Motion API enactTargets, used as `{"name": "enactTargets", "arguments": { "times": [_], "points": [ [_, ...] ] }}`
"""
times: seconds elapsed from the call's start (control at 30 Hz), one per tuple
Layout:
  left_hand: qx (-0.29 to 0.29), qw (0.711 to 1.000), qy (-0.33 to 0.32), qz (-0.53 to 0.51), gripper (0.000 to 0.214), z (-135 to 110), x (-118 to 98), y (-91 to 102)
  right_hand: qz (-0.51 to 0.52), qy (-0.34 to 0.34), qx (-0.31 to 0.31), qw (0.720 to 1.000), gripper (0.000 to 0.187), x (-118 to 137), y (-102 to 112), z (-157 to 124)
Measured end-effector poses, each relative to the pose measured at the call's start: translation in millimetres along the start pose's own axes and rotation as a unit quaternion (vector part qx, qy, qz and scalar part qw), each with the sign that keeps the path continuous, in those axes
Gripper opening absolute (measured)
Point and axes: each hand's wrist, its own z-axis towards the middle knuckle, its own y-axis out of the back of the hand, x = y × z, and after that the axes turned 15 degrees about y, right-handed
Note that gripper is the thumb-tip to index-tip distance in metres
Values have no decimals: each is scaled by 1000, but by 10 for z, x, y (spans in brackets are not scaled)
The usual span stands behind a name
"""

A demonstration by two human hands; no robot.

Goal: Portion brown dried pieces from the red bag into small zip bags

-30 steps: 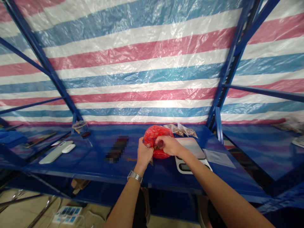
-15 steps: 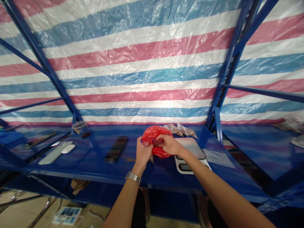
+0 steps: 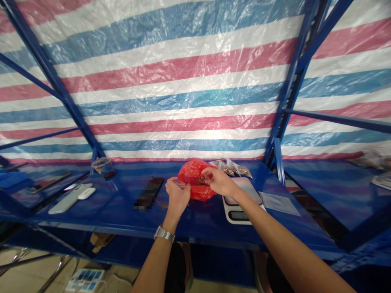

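Observation:
A red plastic bag point(image 3: 195, 167) stands open on the blue tabletop in front of me. My left hand point(image 3: 177, 197) is at its left side, closed on a small clear plastic bag point(image 3: 180, 184). My right hand point(image 3: 217, 182) reaches over the red bag's mouth from the right. Its fingers are pinched around a small brown clump point(image 3: 202, 178), too small to name exactly. Just right of the red bag is a white kitchen scale point(image 3: 226, 212) with a metal plate, partly under my right forearm.
Behind the scale lie small clear bags of brown bits point(image 3: 240, 169). A flat clear bag point(image 3: 279, 202) is right of it. To the left are a black pixelated object point(image 3: 149, 193), a pale phone-like object point(image 3: 69, 200), a white oval case point(image 3: 86, 193) and a plastic cup point(image 3: 104, 167).
My left hand has shifted left, away from my right hand, with the small clear bag. My right hand has lifted slightly, and the brown clump now shows at its fingertips.

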Motion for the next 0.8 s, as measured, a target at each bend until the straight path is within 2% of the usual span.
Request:
{"name": "enactTargets", "arguments": {
  "times": [0.13, 0.27, 0.5, 0.63, 0.8],
  "points": [
    [64, 996, -56, -18, 36, -62, -28, 15, 31, 17, -12, 999, 34, 181, 20, 62],
    [120, 988, -93, -37, 28, -106, -25, -24, 50, 77, -20, 996, 37, 415, 18, 117],
    [137, 986, -93, -23, 26, -140, -26, -85, -87, 209, 54, 973, 47, 601, -24, 72],
    [133, 987, -91, -12, 22, -147, -44, -86, -116, 222, 64, 966, 52, 610, -26, 58],
    [123, 988, -88, -9, 24, -157, -55, -79, -114, 210, 53, 970, 46, 592, -12, 73]
  ]
}}
